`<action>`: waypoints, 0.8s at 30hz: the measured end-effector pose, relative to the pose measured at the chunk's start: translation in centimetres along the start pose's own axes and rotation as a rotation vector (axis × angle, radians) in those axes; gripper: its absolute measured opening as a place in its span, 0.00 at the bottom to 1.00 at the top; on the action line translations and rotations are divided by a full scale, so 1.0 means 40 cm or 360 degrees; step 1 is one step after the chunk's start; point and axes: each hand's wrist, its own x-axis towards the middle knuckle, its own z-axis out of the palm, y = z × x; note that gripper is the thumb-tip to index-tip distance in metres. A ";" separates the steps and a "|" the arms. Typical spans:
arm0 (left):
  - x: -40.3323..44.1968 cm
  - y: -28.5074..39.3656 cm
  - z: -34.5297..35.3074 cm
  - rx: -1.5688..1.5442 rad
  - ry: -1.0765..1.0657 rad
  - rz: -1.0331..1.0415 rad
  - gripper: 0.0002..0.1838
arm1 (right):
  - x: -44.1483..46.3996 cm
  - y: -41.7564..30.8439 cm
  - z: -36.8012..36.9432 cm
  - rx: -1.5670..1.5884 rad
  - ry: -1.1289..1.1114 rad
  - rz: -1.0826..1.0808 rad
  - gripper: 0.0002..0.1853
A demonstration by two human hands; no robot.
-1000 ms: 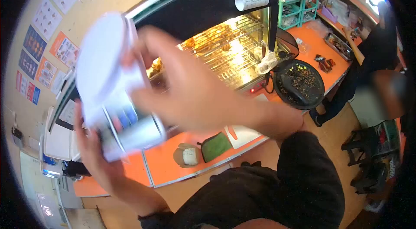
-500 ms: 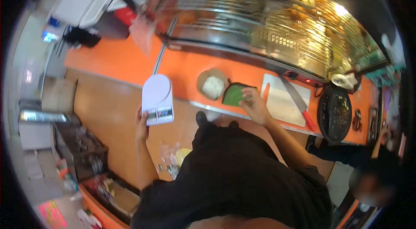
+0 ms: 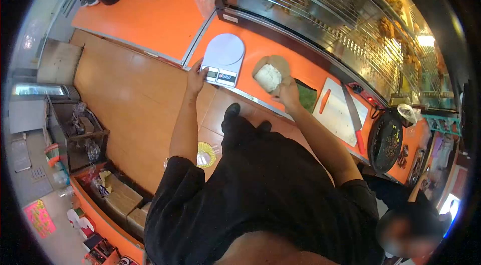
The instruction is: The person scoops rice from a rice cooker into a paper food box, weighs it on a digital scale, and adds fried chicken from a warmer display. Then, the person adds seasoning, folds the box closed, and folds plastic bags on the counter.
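Observation:
My left hand grips the lower left edge of a white kitchen scale, which is at the front edge of the orange counter. Its round platform faces up with nothing on it, and the buttons and display face me. My right hand is closed at the right edge of a sheet of brown paper, its fingertips partly hidden. A mound of white rice sits on that paper. Just right of my right hand lies a green, dark-edged sheet, partly covered by the hand.
A white cutting board with a red-handled knife lies to the right, beside a dark round pan. Behind the counter stands a lit display case with wire racks. Another person is at lower right. A yellow basket is on the floor.
My left hand has brought the scale forward and right, from beside the counter to its front edge. My right hand has moved left from above the green sheet to the brown paper.

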 end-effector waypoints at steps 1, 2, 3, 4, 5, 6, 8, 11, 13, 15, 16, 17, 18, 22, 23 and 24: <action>0.017 -0.017 -0.001 -0.0064 -0.0008 0.0053 0.27 | -0.009 -0.023 0.005 0.0060 -0.0015 -0.0004 0.27; 0.032 -0.032 -0.004 0.0068 -0.0001 0.0108 0.27 | -0.015 -0.038 0.008 0.0119 -0.0029 -0.0006 0.26; 0.049 -0.062 -0.012 0.0055 0.0013 0.0102 0.27 | 0.001 -0.026 0.002 0.0099 -0.0034 -0.0004 0.26; 0.067 -0.091 -0.016 0.0027 0.0003 0.0066 0.27 | 0.026 -0.012 -0.008 0.0106 -0.0059 -0.0063 0.25; 0.081 -0.121 -0.022 -0.0004 -0.0008 0.0029 0.27 | 0.051 0.002 -0.013 0.0109 -0.0083 -0.0121 0.24; 0.077 -0.098 -0.030 0.0160 -0.0021 0.0070 0.28 | 0.049 -0.018 -0.003 0.0084 -0.0088 -0.0120 0.24; 0.083 -0.097 -0.040 0.0122 -0.0067 0.0023 0.28 | 0.023 -0.082 0.024 0.0130 -0.0134 -0.0166 0.24; 0.087 -0.072 -0.056 0.0155 -0.0126 -0.0006 0.29 | 0.012 -0.178 0.116 0.0098 -0.0149 -0.0190 0.24; 0.085 -0.047 -0.063 0.0426 -0.0159 0.0163 0.30 | 0.054 -0.206 0.176 0.0096 -0.0195 -0.0164 0.24; 0.082 -0.006 -0.079 0.0360 -0.0158 0.0142 0.30 | 0.085 -0.231 0.242 0.0088 -0.0243 -0.0142 0.24; 0.077 0.046 -0.091 0.0556 -0.0222 0.0172 0.29 | 0.097 -0.244 0.275 0.0024 -0.0234 -0.0121 0.25; 0.076 0.070 -0.104 0.0751 -0.0286 0.0201 0.29 | 0.110 -0.256 0.303 -0.0041 -0.0224 -0.0101 0.25; 0.081 0.046 -0.109 0.0737 -0.0285 0.0191 0.29 | 0.122 -0.263 0.321 -0.0055 -0.0221 -0.0092 0.25; 0.093 0.014 -0.128 0.0601 -0.0322 0.0305 0.28 | 0.153 -0.256 0.347 -0.0197 -0.0180 -0.0070 0.22; 0.092 0.032 -0.133 0.0631 -0.0388 0.0273 0.28 | 0.158 -0.249 0.346 -0.0195 -0.0176 -0.0048 0.22; 0.090 0.036 -0.137 0.0620 -0.0396 0.0256 0.28 | 0.145 -0.243 0.351 -0.0203 -0.0171 -0.0028 0.22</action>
